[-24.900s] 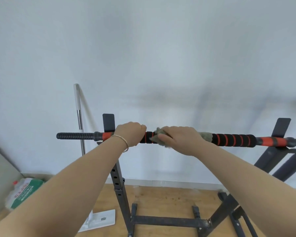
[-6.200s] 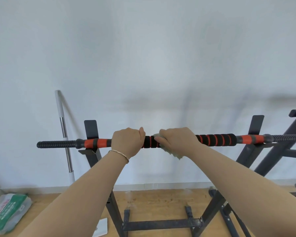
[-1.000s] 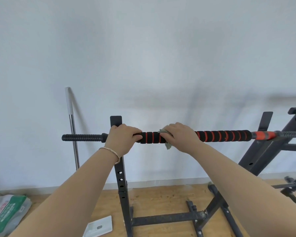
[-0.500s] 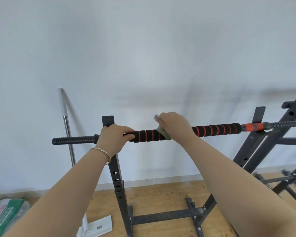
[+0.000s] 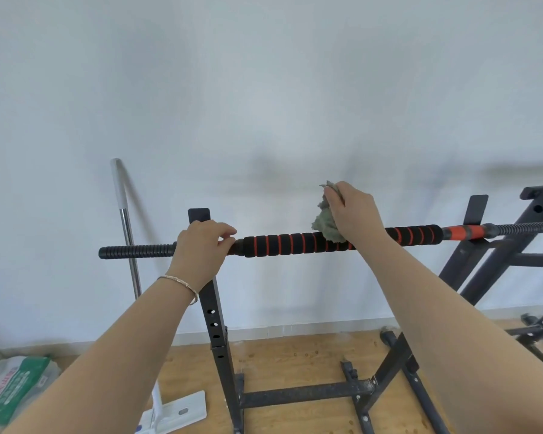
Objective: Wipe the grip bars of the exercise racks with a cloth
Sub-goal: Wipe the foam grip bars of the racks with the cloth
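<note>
- The grip bar [image 5: 295, 242] is black foam ringed with orange, with an orange stretch near its right end and dark ribbed tips. It lies across the uprights of the rack [image 5: 215, 324].
- The cloth [image 5: 325, 222] is a crumpled grey-green wad, and its lower edge reaches the foam.
- The right hand [image 5: 355, 211], just above the bar, pinches the cloth in curled fingers.
- The left hand [image 5: 201, 242] curls round the bar at the foam's left end, by the left upright.

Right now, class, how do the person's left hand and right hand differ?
The left hand grips the bar by the rack upright; the right hand, raised above the bar, holds the cloth. The left wrist wears a bracelet; the right wrist is bare. Both hands reach forward, palms down.
</note>
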{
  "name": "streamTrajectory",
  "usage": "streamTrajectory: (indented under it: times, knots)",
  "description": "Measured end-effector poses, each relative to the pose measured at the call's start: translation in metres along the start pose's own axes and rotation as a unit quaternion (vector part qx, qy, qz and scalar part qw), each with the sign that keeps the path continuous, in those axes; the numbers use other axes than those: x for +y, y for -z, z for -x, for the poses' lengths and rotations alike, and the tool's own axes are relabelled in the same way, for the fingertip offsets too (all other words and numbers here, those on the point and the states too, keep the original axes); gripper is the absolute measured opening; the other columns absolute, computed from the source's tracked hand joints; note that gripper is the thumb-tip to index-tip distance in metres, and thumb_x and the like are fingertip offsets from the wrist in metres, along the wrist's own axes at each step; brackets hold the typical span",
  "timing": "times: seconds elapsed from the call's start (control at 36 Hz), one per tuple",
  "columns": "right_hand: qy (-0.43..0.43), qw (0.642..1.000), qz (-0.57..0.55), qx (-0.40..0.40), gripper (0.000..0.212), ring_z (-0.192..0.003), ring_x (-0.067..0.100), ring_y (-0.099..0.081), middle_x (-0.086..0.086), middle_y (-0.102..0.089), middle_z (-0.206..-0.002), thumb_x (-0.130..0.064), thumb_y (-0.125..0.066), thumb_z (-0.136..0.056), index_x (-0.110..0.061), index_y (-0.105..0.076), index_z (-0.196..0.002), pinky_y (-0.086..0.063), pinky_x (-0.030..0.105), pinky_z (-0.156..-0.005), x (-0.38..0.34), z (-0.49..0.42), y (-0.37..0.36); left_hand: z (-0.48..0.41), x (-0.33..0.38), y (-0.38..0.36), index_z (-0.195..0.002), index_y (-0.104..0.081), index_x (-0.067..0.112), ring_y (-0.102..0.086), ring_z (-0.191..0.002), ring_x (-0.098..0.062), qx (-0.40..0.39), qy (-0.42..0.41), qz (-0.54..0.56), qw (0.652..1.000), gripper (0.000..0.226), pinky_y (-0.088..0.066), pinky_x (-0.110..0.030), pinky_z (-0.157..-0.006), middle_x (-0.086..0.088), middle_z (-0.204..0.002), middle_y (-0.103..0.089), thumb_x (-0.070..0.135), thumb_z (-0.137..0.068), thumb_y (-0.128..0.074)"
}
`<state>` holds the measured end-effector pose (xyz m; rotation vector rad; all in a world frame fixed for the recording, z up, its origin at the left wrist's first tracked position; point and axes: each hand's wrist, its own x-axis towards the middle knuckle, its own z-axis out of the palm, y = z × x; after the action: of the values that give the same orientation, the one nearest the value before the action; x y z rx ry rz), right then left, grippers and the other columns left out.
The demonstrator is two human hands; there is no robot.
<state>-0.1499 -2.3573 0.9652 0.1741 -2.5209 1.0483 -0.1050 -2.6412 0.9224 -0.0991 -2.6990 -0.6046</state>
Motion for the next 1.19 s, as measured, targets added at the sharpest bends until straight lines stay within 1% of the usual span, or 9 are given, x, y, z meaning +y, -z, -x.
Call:
streamTrajectory:
  times: [0.11, 0.19, 0.28, 0.44, 0.64, 0.81, 0.92, 1.06, 1.19]
  knots:
    - [0.032, 0.989, 0.01, -0.144, 0.037, -0.058, 0.007, -0.057, -0.01, -0.064, -0.064, -0.044, -0.045, -0.104, -0.023, -0.057, -0.075, -0.046, 0.025, -0.057, -0.002, 0.01, -0.002, 0.005, -0.005, 0.005, -0.113, -0.068, 0.027, -0.051, -0.1, -0.016, -0.001, 0.007, 0.009, 1.0, 0.022, -0.044, -0.039, -0.094, 0.01, -0.1, -0.064, 0.026, -0.096, -0.054]
    - [0.106, 0.957, 0.139, -0.233, 0.033, -0.056, 0.008, -0.047, -0.013, -0.054, -0.059, -0.041, -0.038, -0.103, -0.032, -0.047, -0.072, -0.044, 0.034, -0.065, 0.012, 0.02, -0.016, 0.009, -0.009, 0.007, -0.116, -0.067, 0.026, -0.051, -0.102, -0.016, -0.001, 0.006, 0.02, 1.0, 0.023, -0.044, -0.039, -0.093, 0.01, -0.101, -0.065, 0.028, -0.097, -0.053]
    - [0.195, 0.938, 0.217, -0.185, 0.023, -0.069, 0.012, -0.05, -0.012, -0.057, -0.071, -0.041, -0.033, -0.101, -0.034, -0.048, -0.086, -0.045, 0.039, -0.066, 0.03, 0.026, -0.025, 0.013, -0.011, 0.007, -0.114, -0.069, 0.028, -0.05, -0.102, -0.019, -0.023, -0.025, 0.0, 0.999, 0.023, -0.044, -0.039, -0.089, 0.011, -0.103, -0.064, 0.032, -0.097, -0.053]
    - [0.153, 0.965, 0.186, -0.104, 0.044, -0.068, 0.023, -0.051, 0.003, -0.059, -0.065, -0.038, -0.04, -0.104, -0.011, -0.055, -0.074, -0.045, 0.04, -0.067, 0.025, 0.021, -0.04, 0.016, -0.012, 0.001, -0.109, -0.071, 0.03, -0.048, -0.103, -0.02, -0.008, -0.028, -0.023, 0.999, 0.018, -0.04, -0.038, -0.087, 0.012, -0.109, -0.063, 0.027, -0.095, -0.06]
    - [0.11, 0.961, 0.235, -0.096, 0.034, -0.073, 0.031, -0.055, 0.008, -0.054, -0.071, -0.029, -0.044, -0.106, -0.006, -0.055, -0.084, -0.039, 0.037, -0.062, 0.021, 0.014, -0.048, 0.018, -0.004, -0.012, -0.097, -0.068, 0.028, -0.046, -0.102, -0.02, 0.036, 0.006, -0.059, 0.998, 0.011, -0.036, -0.037, -0.085, 0.012, -0.102, -0.059, 0.037, -0.09, -0.065]
    - [-0.066, 0.997, -0.049, 0.001, 0.036, -0.067, 0.009, -0.06, -0.006, -0.065, -0.075, -0.038, -0.049, -0.104, -0.011, -0.064, -0.086, -0.043, 0.02, -0.06, 0.004, 0.004, -0.026, 0.019, -0.003, -0.017, -0.089, -0.069, 0.025, -0.048, -0.094, -0.021, 0.079, 0.004, -0.064, 0.995, 0.006, -0.036, -0.036, -0.078, 0.011, -0.093, -0.061, 0.029, -0.085, -0.071]
    - [-0.132, 0.976, -0.173, 0.028, 0.039, -0.072, 0.018, -0.059, 0.01, -0.067, -0.081, -0.039, -0.052, -0.1, -0.006, -0.067, -0.087, -0.052, 0.034, -0.067, -0.005, -0.01, -0.012, 0.019, -0.003, -0.015, -0.092, -0.07, 0.026, -0.048, -0.098, -0.021, 0.067, 0.005, -0.063, 0.996, 0.006, -0.035, -0.036, -0.08, 0.011, -0.095, -0.061, 0.029, -0.088, -0.068]
    - [-0.143, 0.961, -0.235, 0.017, 0.033, -0.076, 0.018, -0.062, 0.0, -0.068, -0.083, -0.038, -0.051, -0.1, -0.014, -0.067, -0.084, -0.053, 0.034, -0.069, -0.011, -0.02, 0.001, 0.018, 0.002, -0.012, -0.102, -0.07, 0.026, -0.05, -0.102, -0.021, 0.06, 0.016, -0.056, 0.996, 0.013, -0.035, -0.036, -0.086, 0.009, -0.1, -0.064, 0.028, -0.093, -0.06]
    - [-0.161, 0.955, -0.248, -0.001, 0.028, -0.099, 0.015, -0.065, -0.003, -0.066, -0.109, -0.042, -0.053, -0.099, -0.019, -0.059, -0.114, -0.052, 0.033, -0.076, -0.008, -0.023, 0.0, 0.013, 0.022, -0.017, -0.111, -0.068, 0.024, -0.053, -0.099, -0.021, 0.07, -0.006, 0.028, 0.997, 0.019, -0.041, -0.037, -0.089, 0.008, -0.101, -0.066, 0.026, -0.095, -0.059]
